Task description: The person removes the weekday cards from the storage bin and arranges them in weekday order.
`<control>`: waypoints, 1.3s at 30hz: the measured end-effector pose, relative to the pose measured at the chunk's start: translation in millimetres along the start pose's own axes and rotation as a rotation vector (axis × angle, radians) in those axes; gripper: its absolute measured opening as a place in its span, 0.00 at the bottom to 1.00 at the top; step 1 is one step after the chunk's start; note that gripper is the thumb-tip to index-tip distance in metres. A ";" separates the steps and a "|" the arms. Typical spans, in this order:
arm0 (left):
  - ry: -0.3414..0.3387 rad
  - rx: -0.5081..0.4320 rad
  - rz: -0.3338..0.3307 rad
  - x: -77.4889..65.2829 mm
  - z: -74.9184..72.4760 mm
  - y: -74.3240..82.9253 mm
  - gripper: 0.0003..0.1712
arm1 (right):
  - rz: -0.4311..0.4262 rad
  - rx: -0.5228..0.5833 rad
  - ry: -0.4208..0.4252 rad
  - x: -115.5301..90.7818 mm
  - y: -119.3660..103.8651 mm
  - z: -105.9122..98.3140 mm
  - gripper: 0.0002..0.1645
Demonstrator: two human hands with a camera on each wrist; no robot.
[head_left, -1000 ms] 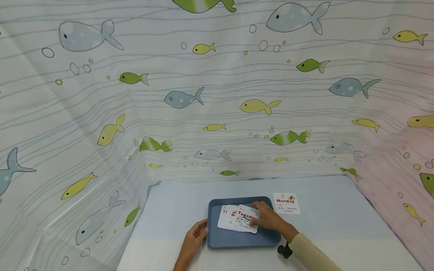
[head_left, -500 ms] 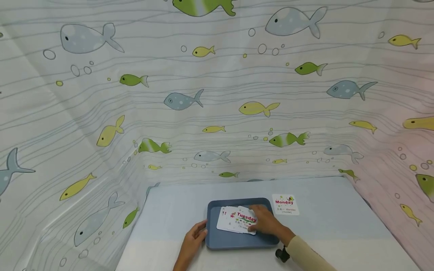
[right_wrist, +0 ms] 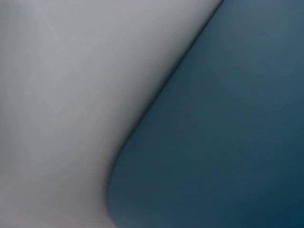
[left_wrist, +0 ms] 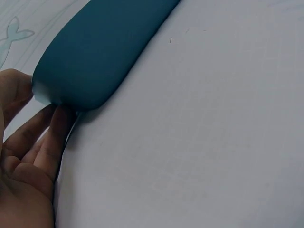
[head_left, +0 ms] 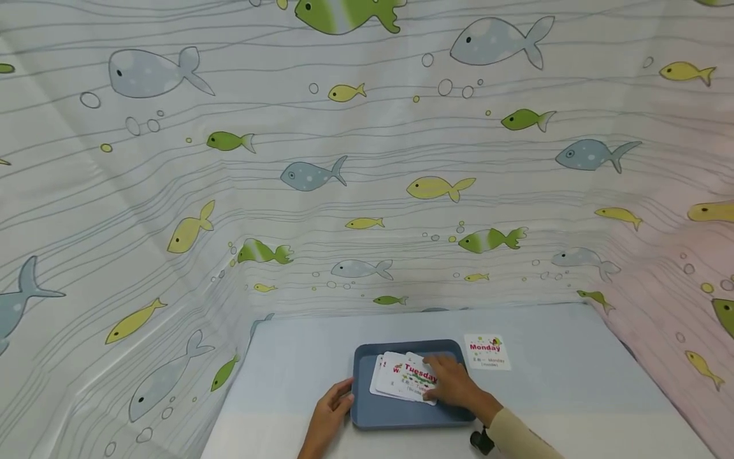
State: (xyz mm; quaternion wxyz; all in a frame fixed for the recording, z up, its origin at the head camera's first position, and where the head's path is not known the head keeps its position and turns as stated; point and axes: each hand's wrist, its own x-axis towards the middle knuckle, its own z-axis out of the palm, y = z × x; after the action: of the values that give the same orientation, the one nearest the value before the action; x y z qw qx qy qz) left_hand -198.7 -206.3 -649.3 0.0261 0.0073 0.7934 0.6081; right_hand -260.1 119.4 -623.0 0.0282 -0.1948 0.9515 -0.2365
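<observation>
A blue-grey tray (head_left: 413, 417) stands on the table with a fanned stack of white cards (head_left: 387, 386) inside it. Uppermost at the right is a card printed "Tuesday" (head_left: 418, 376). My right hand (head_left: 454, 381) grips this card at its right side, fingers at the upper edge and thumb near the lower corner. At the tray's left wall, my left hand (head_left: 332, 409) touches the side with thumb and extended fingertips. The left wrist view shows those fingers (left_wrist: 54, 137) against the tray's rounded corner (left_wrist: 90, 71). Only tray and table fill the right wrist view.
A "Monday" card (head_left: 487, 352) lies face up on the pale table (head_left: 573, 395), just right of the tray. A small black device (head_left: 483, 441) sits at my right wrist. Fish-printed cloth (head_left: 367, 191) surrounds the table's back and sides.
Near the tray's right side, my right hand shifts slightly over the Tuesday card and keeps hold of it. The left hand stays at the tray wall. The head view tilts slightly.
</observation>
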 end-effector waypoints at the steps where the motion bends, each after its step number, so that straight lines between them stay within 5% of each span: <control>1: 0.000 -0.001 0.001 -0.2 -0.1 0.0 0.25 | 0.001 -0.006 0.000 -0.2 -0.4 -0.3 0.46; 8: 0.011 0.003 -0.006 -2.7 1.5 0.8 0.24 | -0.009 -0.028 0.018 -2.4 -2.5 -1.3 0.48; 20: 0.011 -0.006 -0.002 -2.0 3.6 0.6 0.25 | 0.020 -0.044 0.057 -6.9 -5.8 -1.3 0.67; 39: 0.021 0.000 -0.007 -4.1 2.3 4.7 0.23 | 0.024 0.056 0.124 -4.8 -3.4 -0.3 0.53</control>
State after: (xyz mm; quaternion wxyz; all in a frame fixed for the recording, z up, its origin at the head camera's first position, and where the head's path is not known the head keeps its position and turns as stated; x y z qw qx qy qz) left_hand -194.6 -203.1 -645.2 0.0199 -0.0016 0.7936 0.6081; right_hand -254.5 118.6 -621.3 -0.0227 -0.1675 0.9467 -0.2742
